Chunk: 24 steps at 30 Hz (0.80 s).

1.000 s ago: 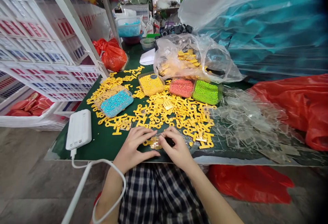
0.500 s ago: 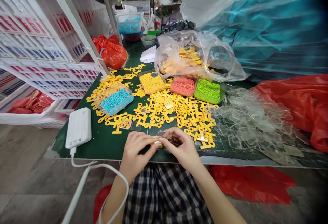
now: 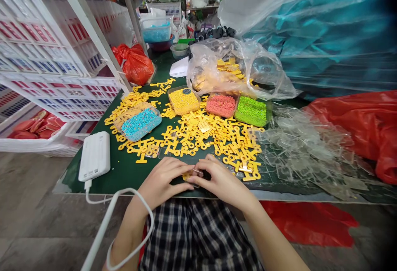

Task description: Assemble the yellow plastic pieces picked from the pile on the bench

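Yellow and clear, a small plastic piece (image 3: 187,176) sits between the two hands at the near edge of the green bench (image 3: 124,177). From where I stand, the right hand (image 3: 228,183) seems to pinch it between thumb and forefinger; the left hand (image 3: 161,180) curls in from the other side, its forefinger reaching the piece and its thumb set lower, apart from that finger. I can't tell how firmly the left one grips. That thumb has just dropped nearer the edge, so I'd judge the piece is being turned or re-gripped rather than put down. Just beyond lie loose yellow plastic parts (image 3: 194,135), with blue beads (image 3: 141,123) over to the left and yellow beads (image 3: 182,101), coral-red beads (image 3: 221,105) and lime-green beads (image 3: 252,110) in a row behind. Clear plastic plates (image 3: 297,139) are heaped to the right. A white power bank (image 3: 94,155) rests near the left corner, and a clear bag (image 3: 269,77) of more yellow parts slumps at the back.
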Each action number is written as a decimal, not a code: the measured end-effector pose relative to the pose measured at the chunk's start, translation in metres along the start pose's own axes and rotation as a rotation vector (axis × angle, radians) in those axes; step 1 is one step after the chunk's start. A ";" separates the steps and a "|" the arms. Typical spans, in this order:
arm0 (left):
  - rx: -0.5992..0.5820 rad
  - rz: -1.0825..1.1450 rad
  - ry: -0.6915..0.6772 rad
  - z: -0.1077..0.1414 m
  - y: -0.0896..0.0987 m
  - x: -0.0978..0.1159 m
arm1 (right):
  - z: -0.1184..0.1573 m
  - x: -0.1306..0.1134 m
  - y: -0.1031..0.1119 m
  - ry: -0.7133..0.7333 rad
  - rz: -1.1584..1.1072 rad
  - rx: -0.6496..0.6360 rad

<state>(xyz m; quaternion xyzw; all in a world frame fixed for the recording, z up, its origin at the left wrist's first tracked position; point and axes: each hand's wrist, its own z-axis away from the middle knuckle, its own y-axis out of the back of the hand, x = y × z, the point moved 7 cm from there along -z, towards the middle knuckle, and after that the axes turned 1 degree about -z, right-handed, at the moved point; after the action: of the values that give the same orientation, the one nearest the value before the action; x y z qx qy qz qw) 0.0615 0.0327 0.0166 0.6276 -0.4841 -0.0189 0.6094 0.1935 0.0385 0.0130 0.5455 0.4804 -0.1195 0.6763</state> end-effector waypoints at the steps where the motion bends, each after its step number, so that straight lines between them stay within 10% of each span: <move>1: 0.020 -0.019 0.003 0.001 0.000 -0.002 | 0.001 0.001 0.002 0.015 0.004 0.021; 24: 0.078 -0.170 0.117 0.009 -0.005 -0.028 | 0.008 0.016 0.002 0.193 0.247 0.160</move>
<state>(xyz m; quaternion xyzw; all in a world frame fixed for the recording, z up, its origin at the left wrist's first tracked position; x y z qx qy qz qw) 0.0440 0.0427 -0.0052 0.6896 -0.3932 -0.0152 0.6080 0.2070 0.0378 0.0010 0.6615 0.4613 -0.0206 0.5910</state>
